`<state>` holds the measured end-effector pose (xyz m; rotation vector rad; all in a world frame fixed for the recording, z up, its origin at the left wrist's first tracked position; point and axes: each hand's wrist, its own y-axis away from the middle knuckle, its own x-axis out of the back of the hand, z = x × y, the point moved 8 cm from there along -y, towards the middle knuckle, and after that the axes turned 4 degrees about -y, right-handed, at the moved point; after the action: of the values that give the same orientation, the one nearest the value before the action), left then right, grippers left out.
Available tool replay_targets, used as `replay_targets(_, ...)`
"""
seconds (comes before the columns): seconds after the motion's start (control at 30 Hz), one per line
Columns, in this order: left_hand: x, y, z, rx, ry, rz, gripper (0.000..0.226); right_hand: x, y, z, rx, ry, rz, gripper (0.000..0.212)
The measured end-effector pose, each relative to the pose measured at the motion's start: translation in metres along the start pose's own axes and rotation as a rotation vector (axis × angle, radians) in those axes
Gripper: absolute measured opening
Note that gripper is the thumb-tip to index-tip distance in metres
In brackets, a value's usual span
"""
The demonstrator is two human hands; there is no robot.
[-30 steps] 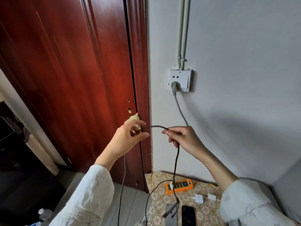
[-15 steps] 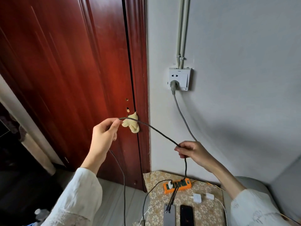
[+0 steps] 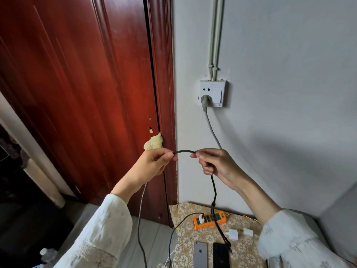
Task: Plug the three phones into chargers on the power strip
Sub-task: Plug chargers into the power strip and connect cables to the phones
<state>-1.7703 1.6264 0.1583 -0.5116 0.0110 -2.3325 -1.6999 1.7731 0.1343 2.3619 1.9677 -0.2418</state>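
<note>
From the head camera: my left hand point(image 3: 152, 165) pinched the dark braided charging cable point(image 3: 213, 190) between thumb and fingertips, and my right hand point(image 3: 216, 163) pinched the same cable just beside it, a short arc bridging the two. Below my right hand the cable dropped to the orange power strip point(image 3: 209, 220) on the floral-patterned cloth point(image 3: 241, 246), where one small white charger point(image 3: 201, 218) sat plugged in. Two loose white charger blocks point(image 3: 240, 233) lay near the strip. A silver phone point(image 3: 200, 256) and a black phone point(image 3: 221, 256) lay side by side at the cloth's near edge.
</note>
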Motion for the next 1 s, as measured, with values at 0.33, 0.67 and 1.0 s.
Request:
replay_targets(0.33, 0.064, 0.009, -0.048, 0.155, 0.217, 0.351, 0.028, 0.041, 0.01, 0.034, -0.189, -0.002, -0.019, 0.013)
replay_targets(0.67, -0.01, -0.004, -0.018, 0.063, -0.143, -0.077, 0.01, 0.009, -0.012, 0.014, 0.005, 0.231, 0.059, 0.017)
replay_targets(1.0, 0.029, -0.004, -0.032, 0.113, -0.153, 0.195, 0.027, 0.012, -0.003, 0.058, -0.166, 0.437, -0.132, 0.017)
